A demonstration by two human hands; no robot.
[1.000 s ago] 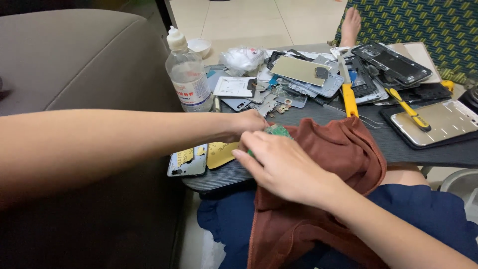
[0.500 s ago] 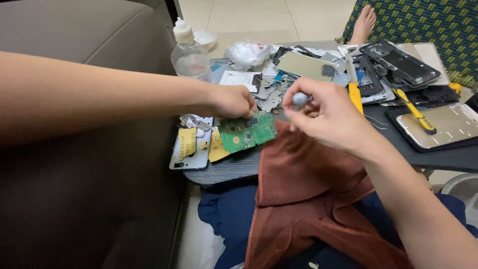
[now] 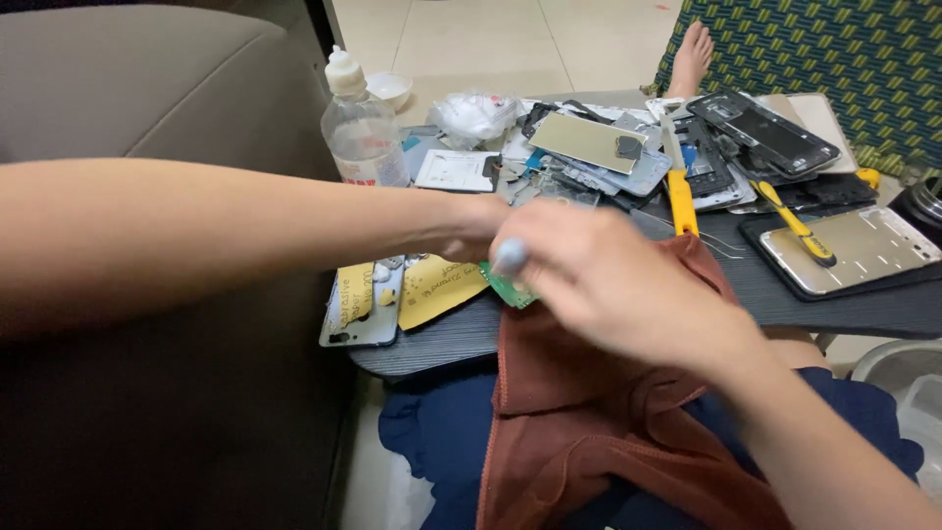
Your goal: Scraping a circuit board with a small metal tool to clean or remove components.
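clear bottle [image 3: 361,128], phone parts — yellow-handled tools [image 3: 679,191]

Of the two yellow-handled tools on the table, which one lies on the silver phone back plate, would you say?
The far-right yellow-handled tool, lying diagonally across the silver plate; the other rests among phone parts mid-table.

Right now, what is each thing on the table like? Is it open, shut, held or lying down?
Clear plastic bottle with white cap: upright, capped.
Green circuit board: flat on the table, mostly hidden by the hands.
Pale grey round-topped tool: held in right hand.
Left hand: resting by the board.
Yellow-handled tool: lying untouched.
Black phone frame: opened up, lying flat.
Rust-brown cloth: draped over the table edge and lap.
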